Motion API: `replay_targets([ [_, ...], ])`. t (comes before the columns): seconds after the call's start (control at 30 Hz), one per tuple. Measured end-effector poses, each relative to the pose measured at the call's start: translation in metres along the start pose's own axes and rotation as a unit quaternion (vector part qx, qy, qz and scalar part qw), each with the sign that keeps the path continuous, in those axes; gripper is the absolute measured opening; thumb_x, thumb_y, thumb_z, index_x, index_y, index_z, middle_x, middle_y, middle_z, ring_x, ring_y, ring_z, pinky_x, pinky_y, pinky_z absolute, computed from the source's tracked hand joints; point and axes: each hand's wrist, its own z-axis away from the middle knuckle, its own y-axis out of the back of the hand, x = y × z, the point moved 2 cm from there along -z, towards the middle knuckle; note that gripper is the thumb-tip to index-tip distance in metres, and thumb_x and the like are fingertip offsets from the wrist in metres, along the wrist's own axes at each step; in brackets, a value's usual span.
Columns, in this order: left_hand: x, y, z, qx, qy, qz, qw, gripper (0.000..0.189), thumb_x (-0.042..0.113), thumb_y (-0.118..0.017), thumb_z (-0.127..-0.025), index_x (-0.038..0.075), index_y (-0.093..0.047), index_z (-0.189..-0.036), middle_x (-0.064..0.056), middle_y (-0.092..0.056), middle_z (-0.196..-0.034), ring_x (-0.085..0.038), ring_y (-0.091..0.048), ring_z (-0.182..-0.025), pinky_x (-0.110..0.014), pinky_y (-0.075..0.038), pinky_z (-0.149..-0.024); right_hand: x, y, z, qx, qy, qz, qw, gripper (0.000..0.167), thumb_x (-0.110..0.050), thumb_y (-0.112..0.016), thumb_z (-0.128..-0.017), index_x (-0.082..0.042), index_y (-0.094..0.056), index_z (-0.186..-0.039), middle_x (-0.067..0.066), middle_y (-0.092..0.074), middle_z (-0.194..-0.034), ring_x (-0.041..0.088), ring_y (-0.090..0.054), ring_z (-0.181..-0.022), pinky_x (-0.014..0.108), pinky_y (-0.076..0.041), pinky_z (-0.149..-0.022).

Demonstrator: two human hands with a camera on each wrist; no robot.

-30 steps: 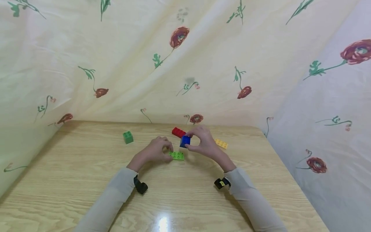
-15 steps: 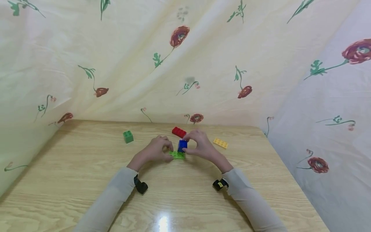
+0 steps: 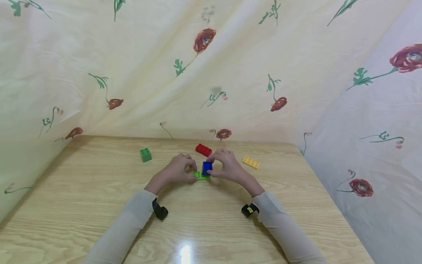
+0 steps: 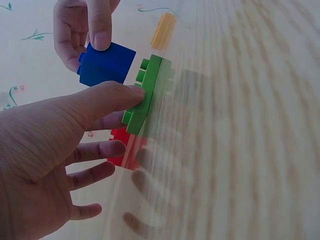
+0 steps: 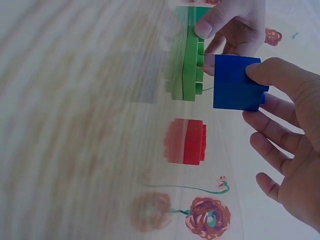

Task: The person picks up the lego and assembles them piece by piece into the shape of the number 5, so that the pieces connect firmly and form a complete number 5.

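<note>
My left hand [image 3: 178, 169] pinches the left end of a flat light green building brick [image 3: 203, 178] that lies studs up on the table. In the left wrist view its thumb and forefinger hold that light green brick [image 4: 148, 97]; the other fingers are spread. My right hand [image 3: 228, 167] grips a blue building brick [image 3: 207, 168] between thumb and fingers, over the right part of the light green one. A narrow gap parts the blue brick [image 5: 232, 82] from the green studs in the right wrist view.
Behind the hands lies a red brick [image 3: 203, 150]. A yellow flat brick [image 3: 251, 162] is to the right, and a dark green brick [image 3: 145, 155] to the left. A flowered cloth [image 3: 148, 117] hangs along the back edge of the wooden table [image 3: 204, 227].
My right hand has brought the blue brick left and down, from beyond the light green brick to just over its right part. My left hand has kept its place.
</note>
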Motion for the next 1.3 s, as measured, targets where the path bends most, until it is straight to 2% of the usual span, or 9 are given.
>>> replay_targets([
  [0.33, 0.0011, 0.0009, 0.0005, -0.003, 0.004, 0.002, 1.0000, 0.019, 0.031, -0.085, -0.082, 0.022, -0.073, -0.093, 0.000, -0.062, -0.102, -0.020, -0.047, -0.099, -0.039, -0.038, -0.086, -0.0013, 0.0001, -0.0006, -0.018, -0.007, 0.000, 0.9998, 0.030, -0.023, -0.084, -0.085, -0.013, -0.073, -0.111, 0.002, -0.071, -0.104, 0.021, -0.050, -0.105, 0.042, -0.031, -0.094],
  [1.0, 0.0003, 0.0006, 0.0004, -0.012, 0.019, 0.003, 0.9997, 0.019, 0.032, -0.085, -0.083, 0.024, -0.073, -0.095, 0.001, -0.061, -0.104, -0.021, -0.047, -0.103, -0.041, -0.040, -0.091, -0.0006, -0.0010, 0.0002, -0.039, -0.012, -0.010, 0.9991, 0.029, -0.024, -0.083, -0.087, -0.014, -0.074, -0.113, 0.001, -0.074, -0.112, 0.022, -0.053, -0.112, 0.045, -0.030, -0.097],
  [1.3, 0.0002, 0.0005, 0.0005, -0.012, 0.018, 0.009, 0.9997, 0.018, 0.031, -0.085, -0.083, 0.025, -0.073, -0.094, 0.001, -0.061, -0.104, -0.020, -0.047, -0.103, -0.041, -0.039, -0.090, -0.0002, -0.0021, 0.0003, -0.040, -0.017, 0.004, 0.9990, 0.029, -0.025, -0.082, -0.088, -0.015, -0.074, -0.114, 0.000, -0.075, -0.111, 0.020, -0.053, -0.107, 0.043, -0.030, -0.094],
])
